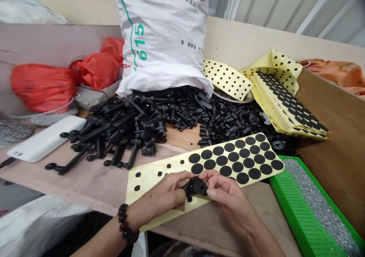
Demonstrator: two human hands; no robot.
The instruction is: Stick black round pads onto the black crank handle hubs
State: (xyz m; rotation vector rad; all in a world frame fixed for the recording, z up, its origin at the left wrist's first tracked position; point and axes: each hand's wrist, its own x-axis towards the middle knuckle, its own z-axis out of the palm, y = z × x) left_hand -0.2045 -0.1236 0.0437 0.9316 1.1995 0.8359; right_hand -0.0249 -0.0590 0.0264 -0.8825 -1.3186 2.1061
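Note:
My left hand (169, 192), with a dark bead bracelet on its wrist, grips a black plastic crank handle (191, 187). The handle's round end (201, 187) faces up and carries a flat black disc with a small hole or dent at its middle. At that end, the thumb and fingers of my right hand (225, 190) pinch the rim. Both hands are over a yellow sheet of round black stickers (234, 156). Full discs fill its right part; the left part shows only small black dots. My left hand covers some of the sheet.
Black crank handles (114, 131) lie heaped at left, beside small black caps (228, 116). Behind stands a white woven sack (165, 32). More sticker sheets (288, 101) are stacked at right, above a green basket (302, 211) of small metal parts. Left are a white box (45, 139) and red bags (42, 86).

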